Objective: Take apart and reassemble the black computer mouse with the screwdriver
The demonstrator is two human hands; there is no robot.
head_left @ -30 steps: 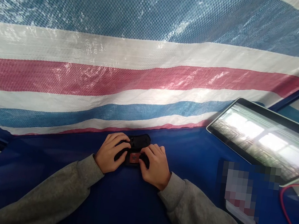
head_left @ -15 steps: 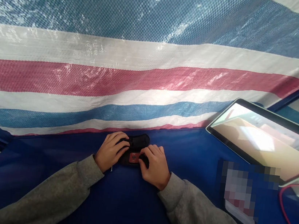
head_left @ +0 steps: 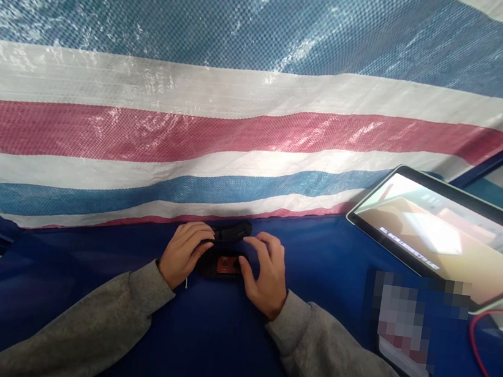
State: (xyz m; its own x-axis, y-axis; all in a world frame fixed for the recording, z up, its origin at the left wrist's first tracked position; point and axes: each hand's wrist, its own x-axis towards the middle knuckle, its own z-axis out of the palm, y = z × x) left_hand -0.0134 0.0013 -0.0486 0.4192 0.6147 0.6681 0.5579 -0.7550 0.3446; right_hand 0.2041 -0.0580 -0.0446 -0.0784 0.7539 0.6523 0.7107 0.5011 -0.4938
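Black fabric piece (head_left: 228, 233), at 12 o'clock on the blue counter (head_left: 213, 338), looked soft and light, best taken at its edges, with the left hand (head_left: 181, 256) grip clamped on its top fold and the right hand (head_left: 266, 275) grip apart.

Woven tarp (head_left: 258, 134) up top: fine checker weave, banded blue, white and red. Below it the counter (head_left: 212, 344), solid deep blue. Black fabric piece (head_left: 229, 232), orange-brown patch (head_left: 223, 264) on it. Sleeves (head_left: 89, 328) plain grey. Tablet (head_left: 449, 233) dark-framed, screen beige. Cable (head_left: 483, 361) bright red
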